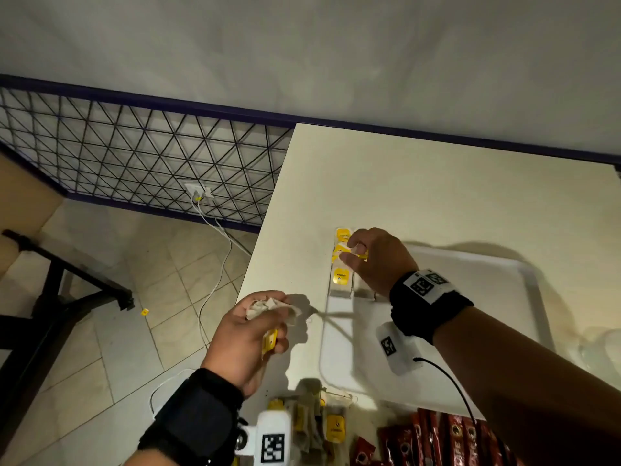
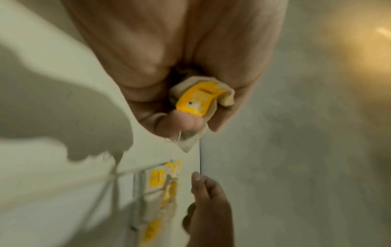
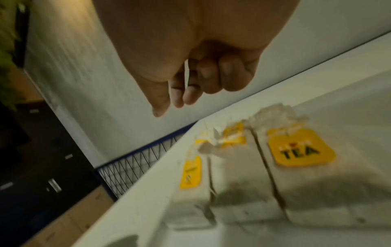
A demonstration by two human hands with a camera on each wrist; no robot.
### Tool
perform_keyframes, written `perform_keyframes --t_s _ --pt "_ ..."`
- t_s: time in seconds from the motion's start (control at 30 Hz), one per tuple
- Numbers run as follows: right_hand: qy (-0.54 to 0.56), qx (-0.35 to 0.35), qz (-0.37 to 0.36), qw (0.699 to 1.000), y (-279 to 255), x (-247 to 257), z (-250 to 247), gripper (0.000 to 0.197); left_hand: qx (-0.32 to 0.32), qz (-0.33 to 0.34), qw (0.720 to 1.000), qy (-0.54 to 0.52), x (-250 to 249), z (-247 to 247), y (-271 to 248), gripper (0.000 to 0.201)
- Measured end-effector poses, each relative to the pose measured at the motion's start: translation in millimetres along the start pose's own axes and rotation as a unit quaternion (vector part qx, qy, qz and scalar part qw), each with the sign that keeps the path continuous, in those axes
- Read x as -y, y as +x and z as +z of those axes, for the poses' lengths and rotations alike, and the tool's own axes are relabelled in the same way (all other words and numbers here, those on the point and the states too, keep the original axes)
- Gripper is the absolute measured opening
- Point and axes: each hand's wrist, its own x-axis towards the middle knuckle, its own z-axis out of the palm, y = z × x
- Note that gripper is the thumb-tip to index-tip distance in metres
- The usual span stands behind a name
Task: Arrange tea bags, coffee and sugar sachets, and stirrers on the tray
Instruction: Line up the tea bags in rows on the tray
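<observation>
At the table's near edge, loose tea bags [image 1: 331, 423] and red coffee sachets [image 1: 447, 438] wait unplaced; no stirrers show. The left hand [image 1: 250, 341] clutches a tea-bag bunch [image 1: 268, 309]. Farther, the right hand [image 1: 376, 260] pinches a yellow tag [image 1: 342, 252] above the tray's [image 1: 534, 290] few laid bags.

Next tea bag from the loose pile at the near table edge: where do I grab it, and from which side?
Judging by the head view, pinch the front tea bag by its yellow tag, coming from above; the tag lies face up and the pile crowds its sides.
</observation>
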Motion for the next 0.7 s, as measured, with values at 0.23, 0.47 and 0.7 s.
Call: perform_keyframes --t_s 0.23,0.47,0.7 --pt "0.066 -0.005 -0.188 0.980 -55.1 42.5 -23.1 0.008 0.027 -0.134 0.936 -0.325 5.5 30.5 0.6 0.027" --pt "0.062 0.027 -0.306 0.950 -100.7 57.4 -33.8 0.030 0.052 -0.137 0.922 -0.358 15.4 67.3 -21.1 0.032" --pt "-0.013 0.064 -0.333 0.941 -109.5 50.8 -53.5 0.028 0.079 -0.141 0.939 -0.303 22.4 89.2 -38.9 0.064"
